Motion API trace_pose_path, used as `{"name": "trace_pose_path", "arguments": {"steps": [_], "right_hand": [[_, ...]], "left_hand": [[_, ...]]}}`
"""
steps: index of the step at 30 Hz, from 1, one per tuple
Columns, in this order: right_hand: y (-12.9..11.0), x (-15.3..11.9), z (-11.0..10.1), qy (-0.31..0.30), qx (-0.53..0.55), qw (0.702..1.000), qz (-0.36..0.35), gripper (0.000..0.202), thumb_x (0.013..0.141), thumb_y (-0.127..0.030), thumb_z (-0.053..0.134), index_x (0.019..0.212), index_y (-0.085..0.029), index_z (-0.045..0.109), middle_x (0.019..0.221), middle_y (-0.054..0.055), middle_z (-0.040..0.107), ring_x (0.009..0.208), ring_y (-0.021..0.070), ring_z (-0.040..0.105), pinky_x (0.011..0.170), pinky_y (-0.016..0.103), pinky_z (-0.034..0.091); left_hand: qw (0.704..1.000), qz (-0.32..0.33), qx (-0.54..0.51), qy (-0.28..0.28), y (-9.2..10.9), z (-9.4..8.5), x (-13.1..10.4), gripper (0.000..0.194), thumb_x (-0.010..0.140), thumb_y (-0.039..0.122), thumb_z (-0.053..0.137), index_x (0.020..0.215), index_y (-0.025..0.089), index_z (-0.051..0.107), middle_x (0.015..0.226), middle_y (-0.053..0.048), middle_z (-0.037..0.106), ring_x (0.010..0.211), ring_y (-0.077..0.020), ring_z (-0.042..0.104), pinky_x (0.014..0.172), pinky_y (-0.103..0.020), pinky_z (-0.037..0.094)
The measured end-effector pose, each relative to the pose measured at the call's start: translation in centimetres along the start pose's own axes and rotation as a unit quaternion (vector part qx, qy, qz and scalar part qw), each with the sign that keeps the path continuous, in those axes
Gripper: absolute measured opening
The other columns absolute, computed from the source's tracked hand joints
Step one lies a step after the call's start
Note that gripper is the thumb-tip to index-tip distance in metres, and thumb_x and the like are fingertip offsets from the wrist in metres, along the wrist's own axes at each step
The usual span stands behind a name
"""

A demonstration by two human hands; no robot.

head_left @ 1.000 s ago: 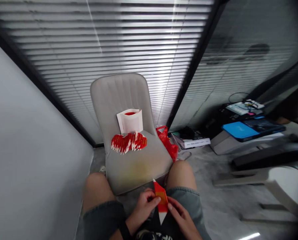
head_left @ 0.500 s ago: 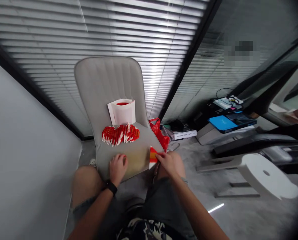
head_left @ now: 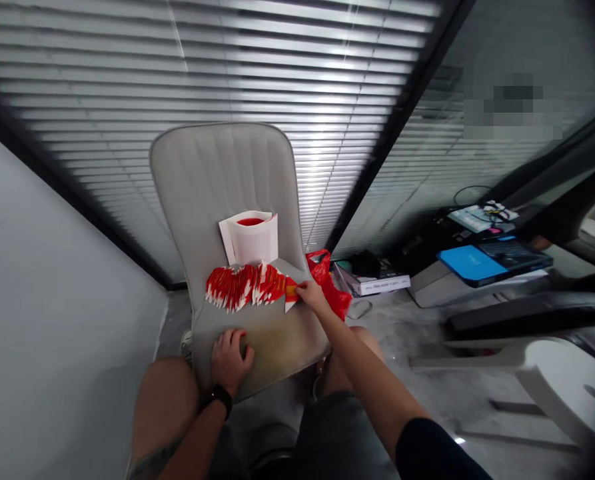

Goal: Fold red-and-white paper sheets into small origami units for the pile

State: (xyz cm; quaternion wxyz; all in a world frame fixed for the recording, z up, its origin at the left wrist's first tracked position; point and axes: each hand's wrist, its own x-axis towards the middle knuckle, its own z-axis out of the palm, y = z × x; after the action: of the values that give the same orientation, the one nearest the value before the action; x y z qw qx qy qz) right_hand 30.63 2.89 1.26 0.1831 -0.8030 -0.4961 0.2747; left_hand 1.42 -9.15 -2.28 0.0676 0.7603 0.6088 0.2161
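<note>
My right hand (head_left: pixel 311 293) pinches a folded red paper piece (head_left: pixel 291 291) with a yellow patch and a white edge. It is held at the right end of a fanned row of folded red papers (head_left: pixel 232 285) with white tips, lying on the grey chair (head_left: pixel 297 337). My left hand (head_left: pixel 231 363) rests on the front left of the seat, fingers bent and thumb apart. A small red spot shows by its fingertips; I cannot tell what it is. Behind the row, a whitish paper booklet or pouch (head_left: pixel 254 245) with a red inside stands against the backrest.
A red plastic bag (head_left: pixel 333 293) lies on the floor right of the chair, with a white-edged box (head_left: pixel 382 285) beyond it. Farther right are a blue item (head_left: pixel 470 265) on a box and a white stool (head_left: pixel 567 373). Blinds (head_left: pixel 257 67) hang behind the chair.
My right hand has moved forward and left with the folded red paper, from the seat's right edge to the end of the row. My left hand stays on the seat. The view has shifted slightly.
</note>
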Motion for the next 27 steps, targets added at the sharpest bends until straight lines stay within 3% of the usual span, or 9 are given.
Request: {"name": "trace_pose_path", "arguments": {"steps": [10, 17, 22, 27], "right_hand": [[-0.4, 1.9, 0.4, -0.033, -0.003, 0.999, -0.018, 0.021, 0.087, -0.030, 0.064, 0.099, -0.021, 0.079, 0.092, 0.002, 0.078, 0.087, 0.0165, 0.071, 0.073, 0.020, 0.050], [0.3, -1.0, -1.4, -0.027, -0.043, 0.998, -0.046, 0.025, 0.089, -0.027, 0.061, 0.106, -0.022, 0.078, 0.107, 0.007, 0.077, 0.100, 0.0217, 0.069, 0.084, 0.025, 0.049], [0.7, -3.3, -2.2, -0.067, -0.046, 0.995, -0.065, 0.020, 0.084, -0.024, 0.064, 0.094, -0.021, 0.081, 0.093, 0.005, 0.078, 0.082, 0.0179, 0.069, 0.073, 0.023, 0.047], [-0.5, -4.2, -1.8, -0.072, -0.051, 0.994, -0.061, 0.022, 0.082, -0.018, 0.061, 0.089, -0.015, 0.081, 0.080, 0.008, 0.076, 0.070, 0.0177, 0.064, 0.066, 0.026, 0.044]], "left_hand": [[1.000, -0.005, 0.020, -0.010, -0.1, 0.5, 0.0, 0.026, 0.085, 0.025, 0.058, 0.110, 0.019, 0.063, 0.109, -0.010, 0.063, 0.103, -0.0279, 0.058, 0.092, -0.040, 0.043], [0.998, -0.026, 0.031, -0.042, 0.3, -0.1, 0.1, 0.028, 0.085, 0.027, 0.057, 0.111, 0.020, 0.063, 0.111, -0.011, 0.063, 0.105, -0.0292, 0.057, 0.094, -0.042, 0.043], [0.998, -0.026, 0.042, -0.036, 0.4, -0.1, 0.1, 0.028, 0.085, 0.027, 0.057, 0.112, 0.019, 0.063, 0.111, -0.011, 0.063, 0.104, -0.0294, 0.058, 0.094, -0.041, 0.042], [0.998, -0.019, 0.048, -0.034, 0.5, -0.1, 0.1, 0.027, 0.086, 0.027, 0.056, 0.111, 0.019, 0.063, 0.109, -0.011, 0.063, 0.102, -0.0290, 0.058, 0.092, -0.041, 0.042]]}}
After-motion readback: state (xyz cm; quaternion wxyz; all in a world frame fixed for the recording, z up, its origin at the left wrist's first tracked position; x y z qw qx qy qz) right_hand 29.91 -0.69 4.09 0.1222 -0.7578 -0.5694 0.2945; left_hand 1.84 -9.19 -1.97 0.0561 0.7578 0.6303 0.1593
